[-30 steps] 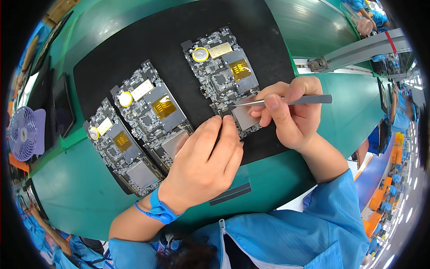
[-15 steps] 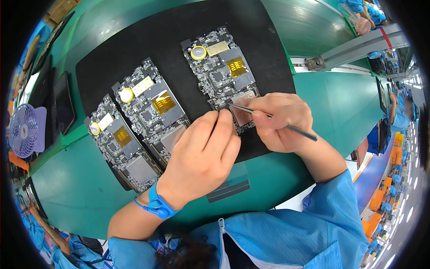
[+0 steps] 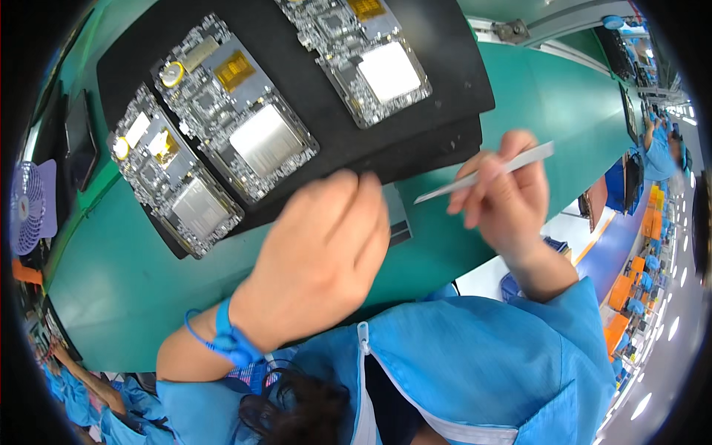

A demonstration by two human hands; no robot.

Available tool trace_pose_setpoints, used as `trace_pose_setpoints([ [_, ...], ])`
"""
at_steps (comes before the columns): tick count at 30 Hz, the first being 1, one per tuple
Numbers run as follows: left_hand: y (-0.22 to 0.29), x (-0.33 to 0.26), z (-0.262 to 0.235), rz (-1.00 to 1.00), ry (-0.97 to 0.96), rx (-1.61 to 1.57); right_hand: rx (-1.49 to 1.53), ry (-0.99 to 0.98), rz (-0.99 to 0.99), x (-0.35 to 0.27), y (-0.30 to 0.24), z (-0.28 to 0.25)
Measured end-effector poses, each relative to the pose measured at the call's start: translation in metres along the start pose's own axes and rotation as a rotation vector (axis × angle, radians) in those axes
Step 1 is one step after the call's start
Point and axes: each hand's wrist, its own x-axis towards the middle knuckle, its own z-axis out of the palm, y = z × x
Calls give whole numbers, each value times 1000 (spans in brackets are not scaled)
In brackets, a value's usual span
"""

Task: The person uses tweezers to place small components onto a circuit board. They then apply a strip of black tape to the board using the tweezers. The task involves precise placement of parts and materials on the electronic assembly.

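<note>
Three circuit boards lie side by side on a black mat [image 3: 445,81]: a left board [image 3: 178,174], a middle board [image 3: 237,111] and a right board [image 3: 363,52], each with a shiny metal shield. My left hand [image 3: 319,252], blurred, hovers palm down at the mat's front edge, fingertips by a small dark strip [image 3: 398,215] on the green table [image 3: 133,289]. What it holds is hidden. A blue wrist strap [image 3: 230,337] circles that wrist. My right hand [image 3: 504,200] is off the mat to the right, gripping thin metal tweezers [image 3: 482,172] that point left.
A small pale fan [image 3: 30,208] and a dark flat slab [image 3: 78,137] sit at the far left. A metal rail [image 3: 534,26] runs along the top right. Other people in blue coats work at the right [image 3: 656,148] and lower left [image 3: 81,393].
Both hands have come off the right board and drawn back toward me. The tweezers lifted away and now sit past the mat's front right edge. The boards appear higher in view.
</note>
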Motion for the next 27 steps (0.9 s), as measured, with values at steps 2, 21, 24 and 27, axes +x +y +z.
trace_pose_setpoints([
  [2,15,-29,6,-15,-126,-25,43,101,125,-24,15,16],
  [21,21,-52,20,28,-123,37,-254,21,176,-28,28,31],
  [24,22,-52,22,21,-106,27,-295,14,166,-29,28,34],
  [27,22,-52,21,23,-111,26,-306,17,198,-28,26,37],
])
